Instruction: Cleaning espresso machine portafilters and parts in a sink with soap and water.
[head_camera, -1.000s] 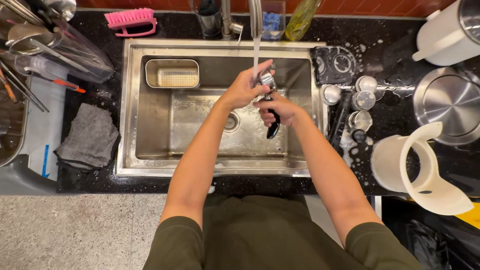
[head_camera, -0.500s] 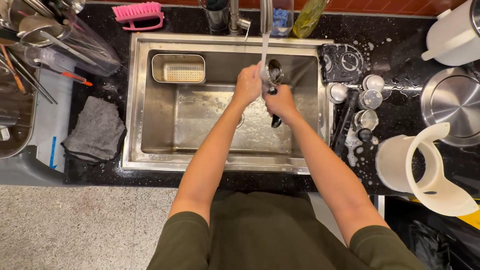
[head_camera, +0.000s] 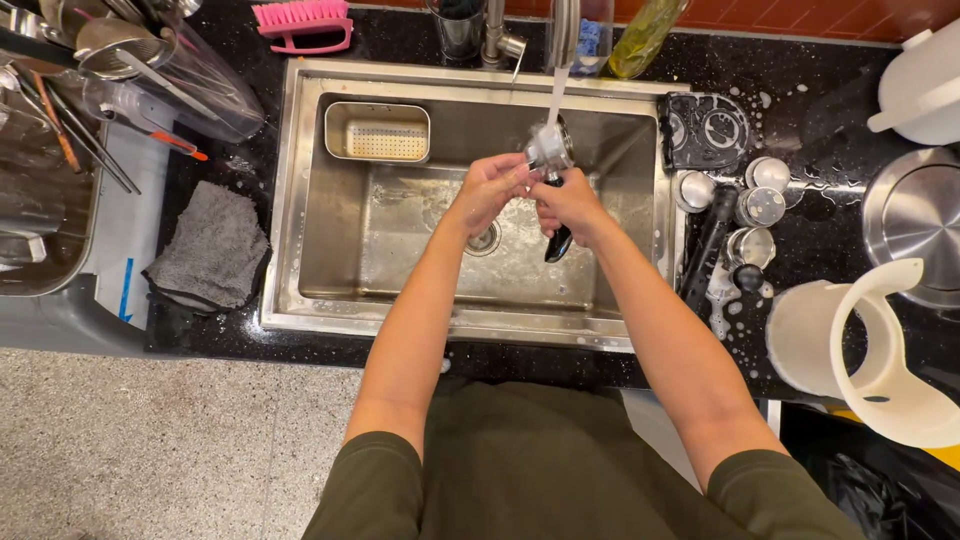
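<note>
Both clamped on a black-handled metal tool (head_camera: 551, 165) under the tap stream over the sink (head_camera: 300, 200): left hand (head_camera: 490, 188) at the head, right hand (head_camera: 565, 205) round the handle.

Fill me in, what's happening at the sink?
A person stands at a steel sink with both hands under the running tap. The right hand grips the black handle of a small metal utensil, its round head in the water stream, while the left hand works at that head. A grey cloth lies on the left counter, small metal cups on the right.
</note>
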